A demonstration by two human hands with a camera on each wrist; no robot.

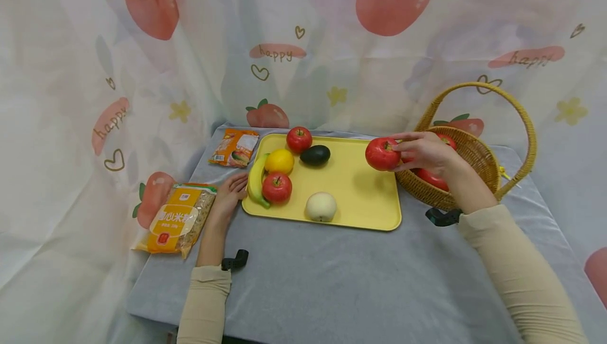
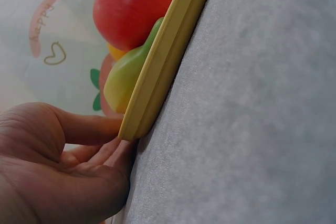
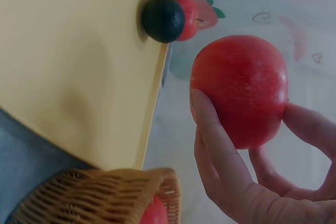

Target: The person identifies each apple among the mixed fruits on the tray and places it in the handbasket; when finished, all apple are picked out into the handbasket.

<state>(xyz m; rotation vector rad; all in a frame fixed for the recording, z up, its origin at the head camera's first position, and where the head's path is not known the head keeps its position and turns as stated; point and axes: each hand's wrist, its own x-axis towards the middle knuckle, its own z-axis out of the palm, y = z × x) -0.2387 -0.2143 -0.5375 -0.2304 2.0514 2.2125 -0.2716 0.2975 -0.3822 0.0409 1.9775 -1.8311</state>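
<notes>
The right hand holds a red apple in the air above the right edge of the yellow tray, just left of the wicker basket; its fingers curl round one side of the fruit and the thumb presses the opposite side, so the apple sits pinched between them at the fingertips rather than deep in the palm. The left hand lies on the grey counter at the tray's left edge, fingers relaxed and nearly straight, their tips touching the tray's rim by its near-left corner, gripping nothing. On the tray lie two more red apples, one near the far edge and one toward the left edge, one lemon, one dark avocado, one pale round pear near the front edge and one banana along the left edge. The basket stands at the counter's right side, touching the tray, with at least two red fruits inside, partly hidden by the hand. Two orange food packets lie off the tray: one at the far-left corner of the counter and a bigger one overhanging the left edge.
</notes>
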